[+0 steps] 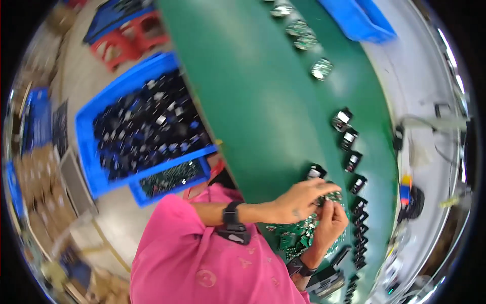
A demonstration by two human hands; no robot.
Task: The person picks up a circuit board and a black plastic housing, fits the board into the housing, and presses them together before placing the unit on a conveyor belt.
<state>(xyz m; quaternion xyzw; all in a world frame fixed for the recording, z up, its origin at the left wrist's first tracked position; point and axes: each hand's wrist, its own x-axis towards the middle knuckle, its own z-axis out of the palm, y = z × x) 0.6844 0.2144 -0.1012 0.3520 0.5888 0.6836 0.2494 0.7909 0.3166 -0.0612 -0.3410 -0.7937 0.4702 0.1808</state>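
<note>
Both my hands meet above a loose pile of small green circuit boards (pixel 291 240) on the green table. My left hand (pixel 296 202) reaches in from the left, fingers bent and closed on a small green circuit board (pixel 332 195). My right hand (pixel 331 223) comes up from below, its thumb and fingertips pinched on that same board. The fingers partly cover the board, so its full shape is hidden. Just beyond my left fingers sits a small black case (pixel 316 171) with a pale label.
Several black cases (pixel 353 161) stand in a line along the table's right side. Farther up lie shiny round green-and-silver pieces (pixel 321 69) and a blue tray (pixel 372 28). Left of the green table (pixel 243 101), a blue crate (pixel 86 142) holds many black parts, beside red stools (pixel 114 50).
</note>
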